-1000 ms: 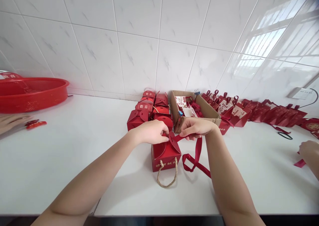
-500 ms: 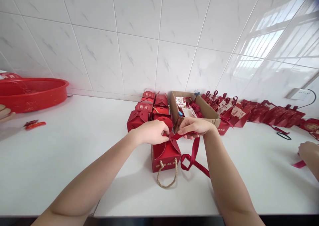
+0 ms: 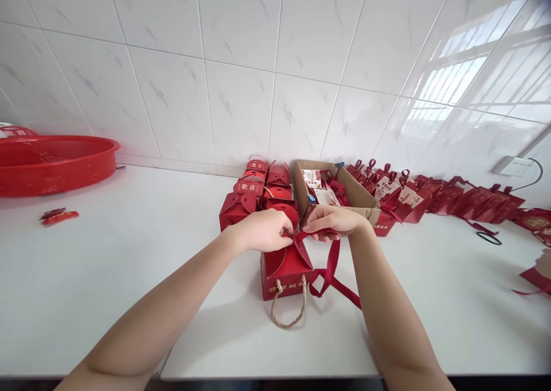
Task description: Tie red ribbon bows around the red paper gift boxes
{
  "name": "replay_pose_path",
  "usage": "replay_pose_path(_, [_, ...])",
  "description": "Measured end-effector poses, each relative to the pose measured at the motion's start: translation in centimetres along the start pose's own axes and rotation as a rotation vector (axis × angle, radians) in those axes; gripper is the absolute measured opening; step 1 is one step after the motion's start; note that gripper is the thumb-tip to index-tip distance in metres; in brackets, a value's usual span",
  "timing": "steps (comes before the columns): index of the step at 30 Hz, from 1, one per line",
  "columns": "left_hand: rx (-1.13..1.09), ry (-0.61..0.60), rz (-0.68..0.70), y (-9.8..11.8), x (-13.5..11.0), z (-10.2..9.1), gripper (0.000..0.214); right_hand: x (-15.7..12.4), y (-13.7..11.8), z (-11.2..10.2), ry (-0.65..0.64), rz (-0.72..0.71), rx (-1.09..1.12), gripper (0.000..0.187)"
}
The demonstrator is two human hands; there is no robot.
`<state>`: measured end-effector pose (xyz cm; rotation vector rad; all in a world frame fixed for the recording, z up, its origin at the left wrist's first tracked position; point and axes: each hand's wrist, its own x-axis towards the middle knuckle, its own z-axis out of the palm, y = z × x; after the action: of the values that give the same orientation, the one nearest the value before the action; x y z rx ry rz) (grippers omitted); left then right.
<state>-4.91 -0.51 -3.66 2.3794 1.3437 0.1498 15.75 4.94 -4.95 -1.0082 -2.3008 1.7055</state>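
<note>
Clock reference: read from the red box before you, 12 o'clock toward the wall.
Rope handle (image 3: 287, 324): nearest you, at 6 o'clock; both ends enter the front face, the loop droops onto the worktop (image 3: 206, 333). Likely soft; no firm hold by itself.
Red box (image 3: 284, 273): upright on the worktop, straight ahead of you, its curved flaps drawn together on top. Judged light, thin card, fairly stiff but apt to crease; steady it by the side walls or flap tips, without squeezing.
Ribbon (image 3: 333, 259): trails from the box top toward 3 o'clock, then to 4, with a loose loop beside the box. Looks smooth and limp, likely to slip; pinch it close to the slot.
Left grip (image 3: 267, 230): fingers curled into a close pinch at the flap tips; whether ribbon is caught there too, you cannot tell.
Right grip (image 3: 330, 223): thumb and fingers closed on the ribbon, at 1 o'clock.
Stacked boxes (image 3: 239, 207): behind, 11 to 12 o'clock.
Carton (image 3: 368, 198): 1 o'clock, holding cards and ribbon.
Gift bags (image 3: 413, 201): 2 o'clock, in a row.
Red tub (image 3: 60, 170): 10 o'clock, by the wall.
</note>
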Motion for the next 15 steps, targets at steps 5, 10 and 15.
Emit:
replay_pose_path(5, [0.006,-0.016,0.022,-0.26,0.22,0.17,0.021,0.18,-0.02,0.05,-0.101,0.045,-0.120,0.035])
replay_pose_path(10, [0.017,-0.026,0.037,-0.50,0.39,0.31,0.020,0.42,-0.06,0.14,-0.108,0.037,-0.191,0.039])
replay_pose_path(15, [-0.001,-0.008,0.024,-0.64,0.40,0.27,0.014,0.42,-0.04,0.19,-0.094,0.013,-0.309,0.040])
